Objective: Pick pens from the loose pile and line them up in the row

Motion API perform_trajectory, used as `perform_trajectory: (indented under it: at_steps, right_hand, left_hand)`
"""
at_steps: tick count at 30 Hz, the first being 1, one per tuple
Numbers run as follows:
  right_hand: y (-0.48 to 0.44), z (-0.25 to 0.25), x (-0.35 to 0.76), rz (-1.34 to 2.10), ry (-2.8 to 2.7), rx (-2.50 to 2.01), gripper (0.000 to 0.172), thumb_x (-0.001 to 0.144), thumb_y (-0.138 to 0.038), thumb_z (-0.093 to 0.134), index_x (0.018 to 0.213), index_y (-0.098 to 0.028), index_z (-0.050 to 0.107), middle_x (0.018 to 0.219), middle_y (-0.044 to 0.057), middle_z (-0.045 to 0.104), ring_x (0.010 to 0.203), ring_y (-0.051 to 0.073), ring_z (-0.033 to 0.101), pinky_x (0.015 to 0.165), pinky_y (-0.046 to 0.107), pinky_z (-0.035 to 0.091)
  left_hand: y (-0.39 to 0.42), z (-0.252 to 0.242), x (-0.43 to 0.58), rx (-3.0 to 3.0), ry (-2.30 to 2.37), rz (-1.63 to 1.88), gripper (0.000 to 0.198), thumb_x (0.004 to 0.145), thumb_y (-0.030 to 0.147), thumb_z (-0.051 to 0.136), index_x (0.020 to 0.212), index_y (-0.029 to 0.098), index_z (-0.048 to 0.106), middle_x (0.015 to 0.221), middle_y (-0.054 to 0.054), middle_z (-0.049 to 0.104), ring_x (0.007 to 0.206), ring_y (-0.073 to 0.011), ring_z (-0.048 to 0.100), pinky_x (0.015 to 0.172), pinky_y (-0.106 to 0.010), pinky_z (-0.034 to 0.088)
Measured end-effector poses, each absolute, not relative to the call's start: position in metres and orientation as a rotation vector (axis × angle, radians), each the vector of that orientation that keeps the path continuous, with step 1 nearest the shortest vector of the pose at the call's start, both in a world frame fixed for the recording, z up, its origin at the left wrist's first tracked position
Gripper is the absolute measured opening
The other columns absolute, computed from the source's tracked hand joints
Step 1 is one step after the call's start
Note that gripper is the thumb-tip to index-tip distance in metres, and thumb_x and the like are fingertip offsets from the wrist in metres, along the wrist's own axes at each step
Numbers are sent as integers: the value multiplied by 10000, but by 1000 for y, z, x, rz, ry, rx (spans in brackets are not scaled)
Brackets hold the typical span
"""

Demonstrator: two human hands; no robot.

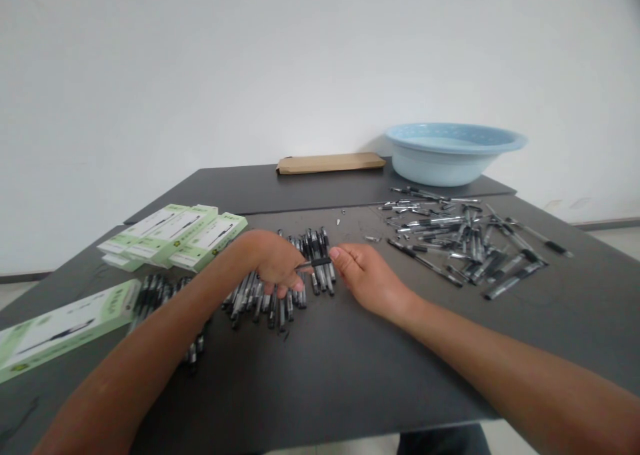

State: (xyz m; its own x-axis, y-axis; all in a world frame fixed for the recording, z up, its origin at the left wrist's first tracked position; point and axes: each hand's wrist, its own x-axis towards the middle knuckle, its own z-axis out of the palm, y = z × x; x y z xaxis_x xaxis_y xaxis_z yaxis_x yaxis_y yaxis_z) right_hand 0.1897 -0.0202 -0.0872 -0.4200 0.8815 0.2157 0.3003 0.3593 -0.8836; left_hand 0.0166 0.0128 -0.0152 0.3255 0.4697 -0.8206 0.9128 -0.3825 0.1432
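Note:
A pen with a black grip (320, 262) is stretched level between my two hands. My left hand (281, 263) is closed around its left end, with the palm turned down and the fingertips partly hidden. At the other end, the thumb and fingers of my right hand (369, 278) pinch it. Just below and behind lies a row of capped clear pens (260, 301), partly covered by my left hand. Another bunch of pens (193, 355) sits beneath my left forearm, mostly hidden by it.
To the right spreads a loose pile of pens and pen parts (470, 241). Green-and-white pen boxes (175, 231) are stacked at left, with another box (70, 328) nearer. A light-blue basin (450, 165) and a flat brown cardboard piece (330, 163) stand at the back of the dark table (350, 381).

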Motion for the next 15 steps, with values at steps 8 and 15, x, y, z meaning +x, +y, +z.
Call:
perform_trajectory:
  at_steps: [8,15]
  right_hand:
    - [-25,-82,192,617,-2035,-935,356,938,-377,335,639,-187,362,589,-23,413,559,106,384,534,224,262]
    - [-26,-72,201,519,-2184,-819,325,942,-336,356,658,-181,391,611,-22,430,567,103,393,550,222,270]
  left_hand:
    - [8,-10,17,1972,1177,-864,355,898,256,403,1226,157,496,961,-115,718,737,-193,671,596,-250,491]
    - [9,-12,14,1931,1092,-877,437,887,291,402,1289,130,464,994,-143,709,784,-219,676,635,-274,518]
